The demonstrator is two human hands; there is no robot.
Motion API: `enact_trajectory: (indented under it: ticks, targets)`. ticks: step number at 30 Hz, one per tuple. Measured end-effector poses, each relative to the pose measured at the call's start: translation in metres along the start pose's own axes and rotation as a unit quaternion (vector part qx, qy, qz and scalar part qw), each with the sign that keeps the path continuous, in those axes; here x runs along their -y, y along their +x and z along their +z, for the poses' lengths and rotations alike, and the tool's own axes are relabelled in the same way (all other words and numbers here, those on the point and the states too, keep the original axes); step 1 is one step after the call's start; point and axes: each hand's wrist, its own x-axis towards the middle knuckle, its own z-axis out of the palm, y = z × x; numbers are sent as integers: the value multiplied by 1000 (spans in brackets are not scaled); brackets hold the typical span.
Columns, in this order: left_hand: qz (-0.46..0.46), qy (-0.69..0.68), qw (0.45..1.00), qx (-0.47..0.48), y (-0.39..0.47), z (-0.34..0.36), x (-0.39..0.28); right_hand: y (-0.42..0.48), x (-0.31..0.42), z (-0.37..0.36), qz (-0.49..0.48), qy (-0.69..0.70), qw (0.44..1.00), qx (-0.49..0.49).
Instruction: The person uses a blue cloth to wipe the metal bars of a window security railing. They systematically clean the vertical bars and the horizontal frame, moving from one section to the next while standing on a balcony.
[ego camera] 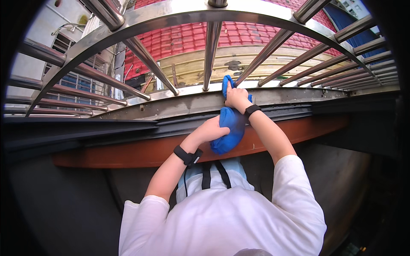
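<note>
A bunched blue cloth [231, 134] hangs from my left hand [211, 128], whose thumb and fingers grip it above the reddish-brown window sill [153, 152]. Farther out, my right hand [237, 97] has another part of blue fabric under its fingers; whether both parts are one cloth I cannot tell. The right index finger presses the fabric beside the foot of a stainless steel bar [266, 56]. That bar stands on the bottom rail [189, 97] of a window guard. Below my right wrist runs the dark sliding-window track [189, 126].
A curved-looking steel crossbar [179, 16] and several upright bars stand in front of me. Dark window frames [80, 129] flank the opening. Outside lie a yellowish corrugated sheet [189, 65], a red tiled roof [173, 38] and a neighbouring wall with barred windows [80, 73].
</note>
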Motion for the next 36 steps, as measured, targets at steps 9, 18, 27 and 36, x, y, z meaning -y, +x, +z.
enact_trajectory:
  ticks: [9,18,27,36]
  targets:
    - [-38,-3,993,108,-49,-37,-15,-56,72,-38,-179,63,982,-10]
    - [-67,-14,997,-28,-82,-71,19,6,129,-12,-193,90,977,31]
    - [-46,17,997,-65,-94,-74,23,-2,119,-22,-89,-35,995,0]
    - [-55,21,996,-72,-127,-92,31,-30,175,-52,-220,43,974,-39]
